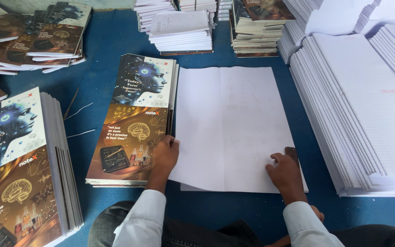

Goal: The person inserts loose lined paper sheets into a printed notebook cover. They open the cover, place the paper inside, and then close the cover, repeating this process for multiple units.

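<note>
Here, we set down what we see, line by line.

Sheet: a large white paper sheet (234, 126) with faint fold creases lies flat on the blue table (110, 41), directly ahead of us and between our two hands.

Left hand: our left hand (164, 155) rests at the sheet's lower left edge, fingers curled over the border where the paper meets the neighbouring stack; we cannot tell whether it pinches the sheet or only presses on it.

Right hand: our right hand (286, 173) lies on the sheet's lower right corner, fingers bent and pressing down, with a small dark brown flat tool (291, 153) just beside the fingertips at the paper's edge.

Left of the sheet: a stack of printed glossy covers with a blue face and golden brain design (136, 121) touches the sheet's left side.

Right of the sheet: tall stacks of white ruled paper (357, 110) stand just beside it.

Far left: another pile of the same printed covers (19, 164) sits well apart.
</note>
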